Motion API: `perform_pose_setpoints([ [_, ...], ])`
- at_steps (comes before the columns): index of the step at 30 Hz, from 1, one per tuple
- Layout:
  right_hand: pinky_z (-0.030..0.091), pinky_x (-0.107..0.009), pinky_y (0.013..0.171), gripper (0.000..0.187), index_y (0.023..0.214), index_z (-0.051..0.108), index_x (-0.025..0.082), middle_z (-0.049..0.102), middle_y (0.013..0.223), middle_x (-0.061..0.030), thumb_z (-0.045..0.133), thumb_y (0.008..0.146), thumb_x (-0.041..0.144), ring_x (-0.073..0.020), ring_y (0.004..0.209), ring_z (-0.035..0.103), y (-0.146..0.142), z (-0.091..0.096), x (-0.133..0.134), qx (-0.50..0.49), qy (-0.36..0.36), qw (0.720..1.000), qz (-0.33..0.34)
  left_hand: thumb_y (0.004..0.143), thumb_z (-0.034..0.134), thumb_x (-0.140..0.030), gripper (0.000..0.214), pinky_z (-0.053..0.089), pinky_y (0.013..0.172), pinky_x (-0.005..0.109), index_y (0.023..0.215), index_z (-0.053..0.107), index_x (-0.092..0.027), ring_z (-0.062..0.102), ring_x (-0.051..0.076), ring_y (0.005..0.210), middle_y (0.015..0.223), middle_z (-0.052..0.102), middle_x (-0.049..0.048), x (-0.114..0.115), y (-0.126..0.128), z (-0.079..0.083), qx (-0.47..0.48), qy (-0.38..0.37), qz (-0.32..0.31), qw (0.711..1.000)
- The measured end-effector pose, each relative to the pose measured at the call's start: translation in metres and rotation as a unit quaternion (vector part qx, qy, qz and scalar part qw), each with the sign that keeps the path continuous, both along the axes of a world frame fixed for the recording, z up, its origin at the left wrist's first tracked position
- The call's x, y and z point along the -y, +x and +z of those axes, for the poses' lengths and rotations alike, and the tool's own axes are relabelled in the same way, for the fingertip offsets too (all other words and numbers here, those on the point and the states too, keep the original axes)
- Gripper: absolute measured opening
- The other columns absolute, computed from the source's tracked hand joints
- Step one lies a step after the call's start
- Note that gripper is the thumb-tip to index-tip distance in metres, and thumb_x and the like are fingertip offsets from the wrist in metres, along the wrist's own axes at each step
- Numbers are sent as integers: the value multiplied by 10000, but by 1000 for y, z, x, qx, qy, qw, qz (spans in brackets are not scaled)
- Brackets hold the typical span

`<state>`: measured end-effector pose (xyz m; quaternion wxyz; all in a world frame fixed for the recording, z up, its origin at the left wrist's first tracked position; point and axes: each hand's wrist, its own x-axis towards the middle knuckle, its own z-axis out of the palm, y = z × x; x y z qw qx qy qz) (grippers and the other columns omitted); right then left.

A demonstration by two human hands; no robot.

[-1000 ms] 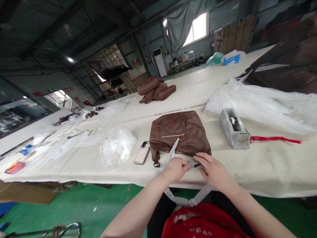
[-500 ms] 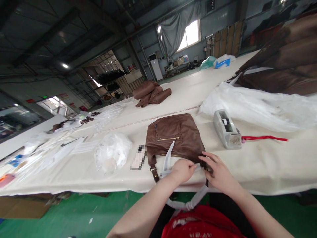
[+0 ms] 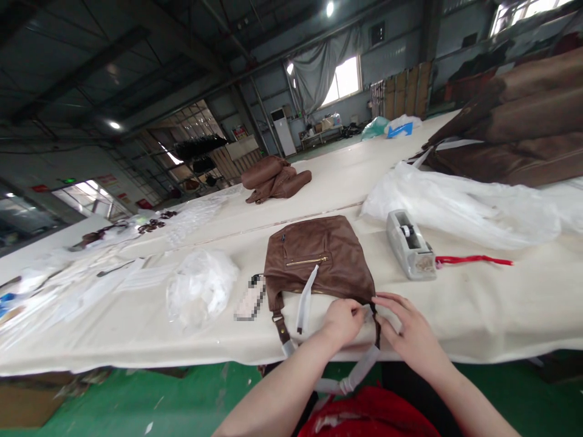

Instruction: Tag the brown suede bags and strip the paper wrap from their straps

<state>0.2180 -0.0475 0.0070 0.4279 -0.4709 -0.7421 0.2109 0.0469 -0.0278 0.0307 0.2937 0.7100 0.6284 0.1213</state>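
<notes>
A brown leather handbag (image 3: 339,243) lies on the table in front of me, its strap toward my body. Pale wrapping (image 3: 359,370) covers part of the strap. My left hand (image 3: 345,321) is closed, pinching a thin whitish wrapping strip (image 3: 367,313) beside the strap's right end. My right hand (image 3: 407,328) has its fingers stretched and apart, the tips touching the bag's lower right corner and strap end. A white strip (image 3: 308,297) hangs from the zipper on the bag's front pocket.
A grey tape dispenser (image 3: 412,246) with a red cord (image 3: 476,260) stands right of the bag. To its left are a pixelated tag (image 3: 250,300) and a crumpled plastic bag (image 3: 203,285). More brown bags (image 3: 276,179) lie beyond, and a large pile (image 3: 523,133) stands right.
My left hand has moved slightly right and down, close to the strap end, the strip still pinched. The fingers of my right hand have come closer to the strap. The view has shifted slightly.
</notes>
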Motion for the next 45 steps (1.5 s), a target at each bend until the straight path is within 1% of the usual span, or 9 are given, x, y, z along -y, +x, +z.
perform_pose_setpoints([
  [5,515,-300,629,264,882,653,230,696,876,-54,464,872,414,-202,737,642,-7,10,16,-44,-160,986,-22,863,517,-310,247,435,706,269,873,716,-164,622,188,790,871,719,65,-2,6,-15,28,-16,75,997],
  [8,464,-288,503,380,644,584,221,643,555,-20,403,891,447,-166,438,566,-14,6,19,-5,-283,959,-4,869,510,-312,247,434,696,272,870,708,-164,615,189,782,862,715,64,-1,4,-18,32,-32,98,994],
  [11,395,-266,394,337,707,578,214,631,494,-3,391,891,427,-132,278,453,-23,1,16,-15,-360,933,20,877,493,-308,263,426,647,262,831,701,-155,603,179,726,804,707,51,2,-1,-16,58,-52,108,991],
  [15,283,-228,330,311,688,555,208,607,458,1,434,852,442,-116,264,421,-38,-2,8,-110,-384,916,26,894,471,-324,284,434,647,258,832,692,-156,604,177,730,808,703,47,6,-9,-10,49,-50,81,994],
  [19,233,-224,322,301,647,558,209,562,415,25,527,763,485,-104,260,380,-49,-5,3,-174,-392,903,1,923,422,-283,276,465,773,296,905,674,-172,611,207,864,922,683,75,18,-12,1,-68,62,21,996],
  [25,195,-227,336,355,529,501,203,520,394,23,559,688,515,-72,260,320,-53,-4,3,-256,-390,884,-28,924,364,-165,393,506,721,319,1294,452,-65,585,227,913,1071,594,144,46,-16,-5,-268,267,-167,911],
  [31,141,-218,348,336,643,535,186,513,401,28,551,711,515,-75,275,321,-51,1,6,-313,-421,851,-25,932,342,-156,448,505,692,288,1353,372,-6,576,217,928,1094,566,177,49,-22,-18,-333,329,-192,863],
  [38,154,-222,339,424,635,528,187,460,367,60,610,640,603,-58,264,277,-51,-8,5,-267,-401,876,-11,939,310,-208,309,504,735,344,1106,563,-152,623,241,879,972,635,96,41,-16,5,-194,96,-56,975],
  [45,194,-216,327,354,677,553,195,521,399,37,487,769,531,-84,266,349,-42,-13,4,-130,-396,908,39,944,254,-322,430,465,751,346,929,653,-161,633,258,864,903,685,115,27,-23,21,-103,17,-113,988],
])
